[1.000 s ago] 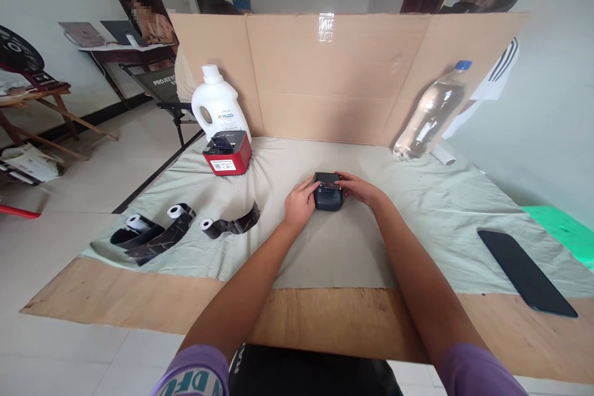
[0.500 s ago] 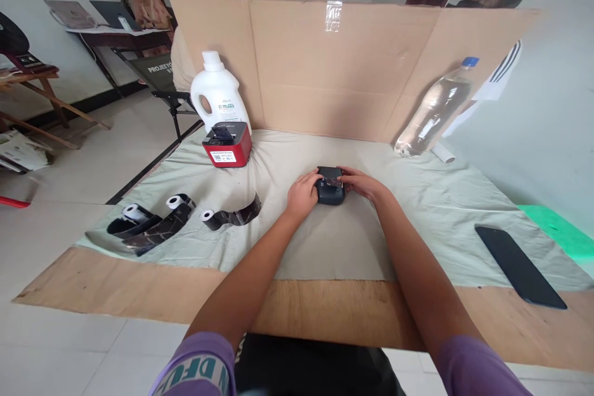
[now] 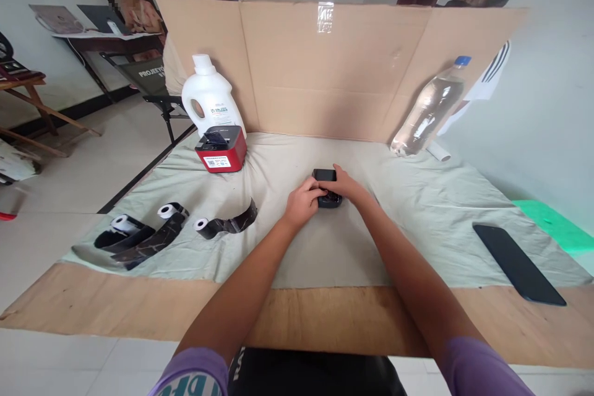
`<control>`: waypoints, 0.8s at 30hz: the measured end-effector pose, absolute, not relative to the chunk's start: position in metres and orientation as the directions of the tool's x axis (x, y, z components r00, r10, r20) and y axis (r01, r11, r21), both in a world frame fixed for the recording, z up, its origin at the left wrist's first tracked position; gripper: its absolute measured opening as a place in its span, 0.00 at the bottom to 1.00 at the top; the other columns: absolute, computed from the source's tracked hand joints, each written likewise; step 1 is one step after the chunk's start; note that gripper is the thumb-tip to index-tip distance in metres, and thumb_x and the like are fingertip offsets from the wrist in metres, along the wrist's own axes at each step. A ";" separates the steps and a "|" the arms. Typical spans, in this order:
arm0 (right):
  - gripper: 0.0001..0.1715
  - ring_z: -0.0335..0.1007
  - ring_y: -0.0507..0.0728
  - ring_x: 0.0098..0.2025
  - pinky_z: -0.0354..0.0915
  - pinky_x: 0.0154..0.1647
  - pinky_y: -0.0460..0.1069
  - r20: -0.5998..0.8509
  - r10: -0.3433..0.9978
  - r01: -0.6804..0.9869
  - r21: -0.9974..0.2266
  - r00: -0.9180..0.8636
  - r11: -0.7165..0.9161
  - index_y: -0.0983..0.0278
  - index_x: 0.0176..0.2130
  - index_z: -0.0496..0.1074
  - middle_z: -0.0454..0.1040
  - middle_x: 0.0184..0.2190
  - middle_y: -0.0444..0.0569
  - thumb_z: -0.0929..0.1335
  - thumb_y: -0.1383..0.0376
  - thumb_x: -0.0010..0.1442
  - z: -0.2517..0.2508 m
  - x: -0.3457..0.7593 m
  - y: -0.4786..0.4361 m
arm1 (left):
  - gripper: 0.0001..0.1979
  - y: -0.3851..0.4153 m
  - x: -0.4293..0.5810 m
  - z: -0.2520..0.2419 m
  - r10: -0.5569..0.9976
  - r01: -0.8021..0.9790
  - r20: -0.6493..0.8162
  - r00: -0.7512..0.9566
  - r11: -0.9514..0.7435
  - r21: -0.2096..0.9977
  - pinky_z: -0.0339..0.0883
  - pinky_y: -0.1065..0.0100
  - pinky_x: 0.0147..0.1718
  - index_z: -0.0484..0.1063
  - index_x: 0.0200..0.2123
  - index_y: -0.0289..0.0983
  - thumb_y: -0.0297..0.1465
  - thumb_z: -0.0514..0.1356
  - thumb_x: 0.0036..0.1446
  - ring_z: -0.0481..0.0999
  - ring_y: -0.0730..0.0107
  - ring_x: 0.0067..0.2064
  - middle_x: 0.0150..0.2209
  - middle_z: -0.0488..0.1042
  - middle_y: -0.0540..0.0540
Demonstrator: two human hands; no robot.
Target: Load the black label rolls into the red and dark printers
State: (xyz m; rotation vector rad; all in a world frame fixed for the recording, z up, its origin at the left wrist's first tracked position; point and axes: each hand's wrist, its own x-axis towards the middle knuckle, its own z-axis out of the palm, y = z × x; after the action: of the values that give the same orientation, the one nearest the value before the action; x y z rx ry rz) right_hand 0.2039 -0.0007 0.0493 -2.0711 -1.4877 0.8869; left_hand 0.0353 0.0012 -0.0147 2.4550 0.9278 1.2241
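A small black label printer point(image 3: 323, 174) lies on the cloth in front of me, its top partly covered by my fingers. My left hand point(image 3: 302, 200) is closed against its left side, with fingertips reaching over the top. From the right, my right hand point(image 3: 346, 185) grips the printer too, a digit stretched across its middle to meet the left fingertips. What lies under those fingers is hidden. To the left, a loose roll of black patterned label paper point(image 3: 227, 224) is partly unwound, and two more rolls point(image 3: 139, 235) lie further left.
A red printer point(image 3: 223, 151) stands before a white detergent jug point(image 3: 211, 96). A cardboard screen point(image 3: 325, 74) closes off the back. On the right are a clear bottle point(image 3: 429, 108) leaning on it, a white tube point(image 3: 439, 151), a dark phone point(image 3: 518, 263) and a green item point(image 3: 554, 226).
My right hand has moved left across the printer's top, and its fingers now meet those of my left hand. The view has shifted slightly; the rolls and bottles stay put.
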 end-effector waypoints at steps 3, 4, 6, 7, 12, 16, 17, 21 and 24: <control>0.63 0.60 0.78 0.63 0.58 0.62 0.64 -0.130 0.953 0.810 -0.503 0.274 -0.301 0.65 0.72 0.43 0.56 0.64 0.68 0.73 0.51 0.50 0.049 0.180 -0.005 | 0.18 -0.001 0.032 -0.014 0.561 0.411 0.691 0.456 -0.821 0.396 0.67 0.69 0.36 0.79 0.29 0.41 0.18 0.51 0.51 0.74 0.67 0.39 0.34 0.75 0.47; 0.61 0.61 0.78 0.62 0.59 0.60 0.65 -0.104 0.956 0.831 -0.474 0.275 -0.291 0.64 0.72 0.43 0.57 0.63 0.68 0.72 0.52 0.51 0.048 0.174 -0.007 | 0.16 -0.002 0.031 -0.014 0.541 0.411 0.707 0.455 -0.832 0.373 0.66 0.69 0.34 0.77 0.27 0.40 0.18 0.51 0.50 0.74 0.67 0.37 0.31 0.74 0.47; 0.59 0.64 0.78 0.60 0.62 0.58 0.65 -0.064 0.956 0.848 -0.446 0.288 -0.285 0.64 0.72 0.44 0.57 0.62 0.69 0.72 0.53 0.52 0.047 0.166 -0.011 | 0.15 -0.003 0.028 -0.013 0.515 0.412 0.731 0.448 -0.845 0.342 0.63 0.68 0.32 0.74 0.24 0.40 0.19 0.51 0.49 0.72 0.68 0.32 0.26 0.72 0.49; 0.58 0.65 0.78 0.59 0.63 0.56 0.65 -0.045 0.953 0.850 -0.442 0.300 -0.288 0.64 0.72 0.45 0.57 0.61 0.68 0.71 0.53 0.52 0.047 0.163 -0.013 | 0.15 -0.004 0.027 -0.013 0.509 0.411 0.740 0.439 -0.846 0.339 0.62 0.69 0.31 0.73 0.23 0.40 0.19 0.51 0.49 0.71 0.68 0.31 0.25 0.71 0.49; 0.51 0.69 0.73 0.55 0.68 0.52 0.62 0.063 0.957 0.854 -0.472 0.282 -0.220 0.59 0.68 0.57 0.61 0.59 0.63 0.73 0.54 0.49 0.046 0.175 -0.022 | 0.14 -0.008 0.025 -0.010 0.520 0.391 0.738 0.430 -0.844 0.367 0.59 0.70 0.28 0.71 0.22 0.39 0.19 0.49 0.49 0.66 0.71 0.26 0.24 0.70 0.50; 0.48 0.72 0.67 0.55 0.67 0.57 0.58 0.185 0.933 0.826 -0.539 0.308 -0.166 0.54 0.66 0.64 0.59 0.63 0.57 0.73 0.54 0.48 0.049 0.242 -0.020 | 0.15 -0.009 0.027 -0.009 0.558 0.380 0.696 0.453 -0.826 0.416 0.57 0.71 0.26 0.71 0.22 0.39 0.18 0.49 0.47 0.64 0.73 0.24 0.24 0.69 0.51; 0.47 0.71 0.67 0.56 0.66 0.59 0.57 0.214 0.914 0.818 -0.546 0.344 -0.180 0.55 0.65 0.65 0.59 0.63 0.57 0.74 0.54 0.48 0.049 0.267 -0.019 | 0.15 -0.009 0.028 -0.009 0.564 0.380 0.686 0.460 -0.823 0.422 0.56 0.71 0.25 0.71 0.22 0.39 0.17 0.49 0.47 0.63 0.74 0.24 0.24 0.69 0.52; 0.47 0.71 0.67 0.57 0.65 0.61 0.58 0.291 0.821 0.802 -0.520 0.491 -0.295 0.56 0.65 0.67 0.59 0.63 0.57 0.75 0.54 0.47 0.050 0.368 -0.017 | 0.15 -0.008 0.032 -0.011 0.555 0.397 0.650 0.519 -0.830 0.391 0.54 0.71 0.24 0.70 0.21 0.39 0.17 0.49 0.45 0.63 0.74 0.23 0.24 0.69 0.52; 0.48 0.71 0.68 0.56 0.65 0.60 0.59 0.262 0.770 0.762 -0.507 0.581 -0.403 0.57 0.65 0.66 0.62 0.61 0.57 0.75 0.53 0.47 0.047 0.424 -0.017 | 0.15 -0.007 0.034 -0.011 0.553 0.409 0.619 0.558 -0.832 0.375 0.55 0.71 0.25 0.71 0.21 0.39 0.17 0.50 0.46 0.65 0.74 0.24 0.24 0.71 0.52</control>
State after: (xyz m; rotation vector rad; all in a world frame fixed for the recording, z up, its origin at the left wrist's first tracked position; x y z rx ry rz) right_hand 0.4238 -0.0173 0.0468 -2.2240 -1.2148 0.0187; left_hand 0.0342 -0.0071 -0.0111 2.6029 0.8125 1.1332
